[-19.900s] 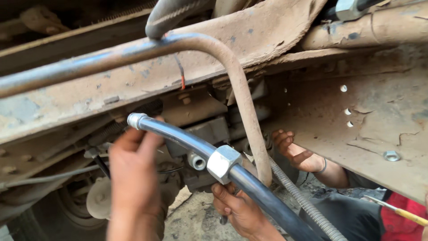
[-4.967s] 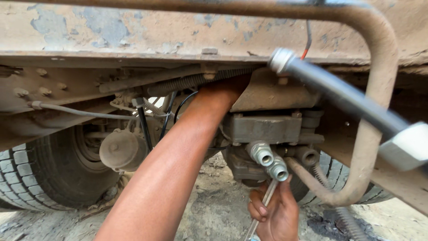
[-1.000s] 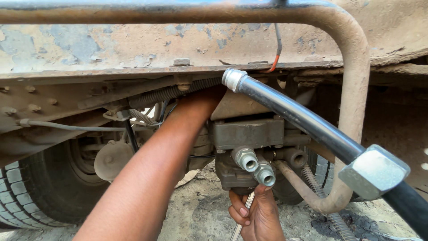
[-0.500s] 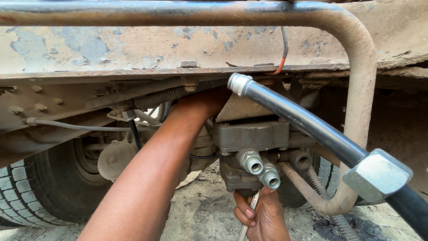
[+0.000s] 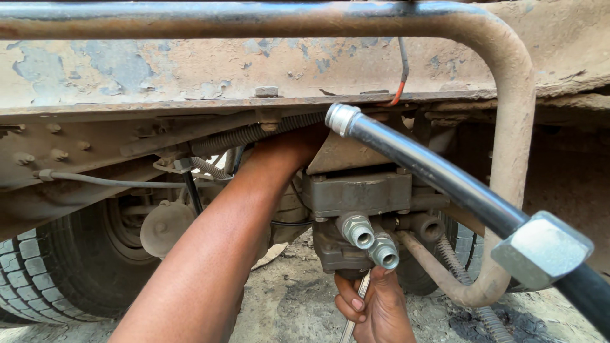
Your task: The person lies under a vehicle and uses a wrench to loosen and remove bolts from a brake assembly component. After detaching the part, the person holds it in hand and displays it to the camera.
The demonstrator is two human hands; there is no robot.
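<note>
Two threaded ports (image 5: 370, 240) jutted from the grey valve block (image 5: 356, 194) bolted under the rusty frame rail (image 5: 190, 70). Cast metal, judged heavy, rigid, grimy; best gripped by its body, not the fittings. Right hand (image 5: 375, 308) was closed around a slim wrench (image 5: 353, 311) just below the block. Left hand hidden behind it, forearm (image 5: 222, 248) reaching up; grip cannot be told. Black hose with hex nut (image 5: 540, 249) hung near; tyre (image 5: 57, 279) behind.

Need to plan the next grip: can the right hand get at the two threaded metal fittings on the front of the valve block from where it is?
Probably yes. The right hand holds a slim metal tool just below the fittings, with nothing between them. The black hose passes above and to the side.
</note>
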